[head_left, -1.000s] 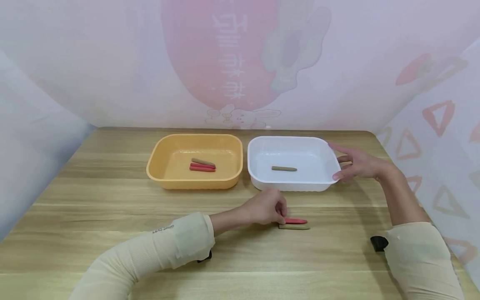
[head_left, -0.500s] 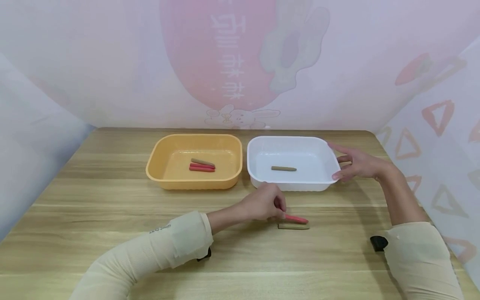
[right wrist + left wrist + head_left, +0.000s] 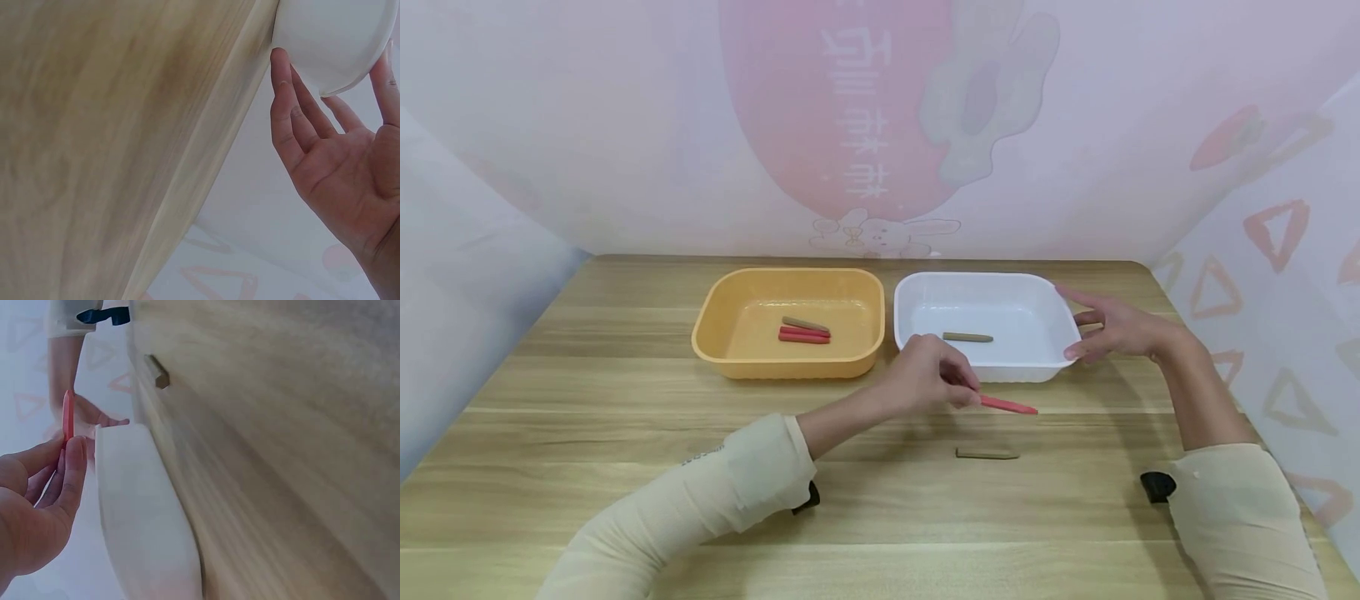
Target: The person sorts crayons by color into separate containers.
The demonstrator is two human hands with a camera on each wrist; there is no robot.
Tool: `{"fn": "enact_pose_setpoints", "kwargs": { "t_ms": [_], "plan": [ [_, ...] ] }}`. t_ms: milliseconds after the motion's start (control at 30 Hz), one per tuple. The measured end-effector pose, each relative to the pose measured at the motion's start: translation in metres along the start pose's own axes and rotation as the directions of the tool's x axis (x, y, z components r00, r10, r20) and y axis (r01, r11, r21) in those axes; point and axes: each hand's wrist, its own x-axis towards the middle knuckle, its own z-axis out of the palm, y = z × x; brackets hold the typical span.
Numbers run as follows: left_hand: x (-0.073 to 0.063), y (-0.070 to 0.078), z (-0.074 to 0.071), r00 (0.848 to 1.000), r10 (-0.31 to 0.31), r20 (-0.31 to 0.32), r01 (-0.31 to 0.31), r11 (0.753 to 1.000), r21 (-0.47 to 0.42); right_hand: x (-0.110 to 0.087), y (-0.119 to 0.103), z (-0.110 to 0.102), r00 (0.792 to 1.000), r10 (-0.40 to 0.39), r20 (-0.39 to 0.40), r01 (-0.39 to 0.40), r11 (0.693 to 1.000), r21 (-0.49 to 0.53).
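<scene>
My left hand pinches a red crayon by one end, its other end pointing right. It is raised off the table in front of the white tub; the left wrist view shows the crayon between thumb and fingertips. An olive-brown crayon lies on the table below that hand. Another brown crayon lies inside the white tub. My right hand has its fingers spread against the tub's right end; in the right wrist view, fingertips touch the tub's outer wall.
A yellow-orange tub stands left of the white one, holding two red crayons and a brown one. Both tubs sit near the back of the wood-grain table. A printed wall sheet rises behind.
My left hand has lifted the red crayon from beside the brown one on the table and carried it up toward the white tub. My right hand has stayed at the tub.
</scene>
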Motion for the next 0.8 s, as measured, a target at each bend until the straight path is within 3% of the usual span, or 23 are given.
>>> {"fn": "enact_pose_setpoints", "kwargs": {
  "t_ms": [300, 533, 800],
  "plan": [
    [0.012, 0.003, -0.018, 0.993, -0.037, -0.116, 0.029, 0.997, -0.072, 0.001, 0.000, 0.000, 1.000, 0.009, 0.005, -0.009, 1.000, -0.003],
    [0.033, -0.007, -0.039, 0.967, -0.121, -0.226, 0.103, 0.991, -0.090, 0.001, 0.001, 0.000, 1.000, 0.005, 0.002, -0.005, 1.000, 0.010],
    [0.057, -0.023, -0.050, 0.935, -0.235, -0.265, 0.229, 0.972, -0.055, -0.001, 0.003, 0.000, 1.000, 0.000, 0.001, 0.000, 1.000, 0.013]
  ]
}}
